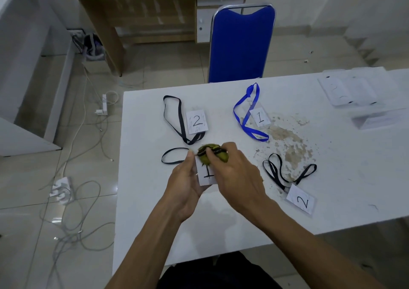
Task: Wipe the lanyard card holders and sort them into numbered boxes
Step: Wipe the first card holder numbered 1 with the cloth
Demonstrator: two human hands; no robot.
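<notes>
Card holder marked "1" sits in the person's left hand, held just above the near-left part of the white table. Left fingers and thumb curl round the holder's left edge and cradle it from under. Its black lanyard loops out to the left, lying on the tabletop. Right hand clutches a bunched yellow-green cloth with dark stripes and presses it on the holder's top end, fingers curled over the cloth.

Three more holders lie on the table. One marked "2" is at the far left with a black lanyard beside it, strap running down toward the cloth. One marked "1" is at far centre, with a blue lanyard looped across its left side. One marked "2" is near the right, close to the table's front edge, with its black lanyard folded just behind it.

A brownish worn patch spreads over the tabletop between the blue-lanyard holder and the right-hand "2" holder. Clear plastic boxes sit at the far right corner; numbers on them too faint to read. A blue chair stands behind the table, a wooden desk beyond it. Cables and chargers are strewn on the tiled floor to the left.
</notes>
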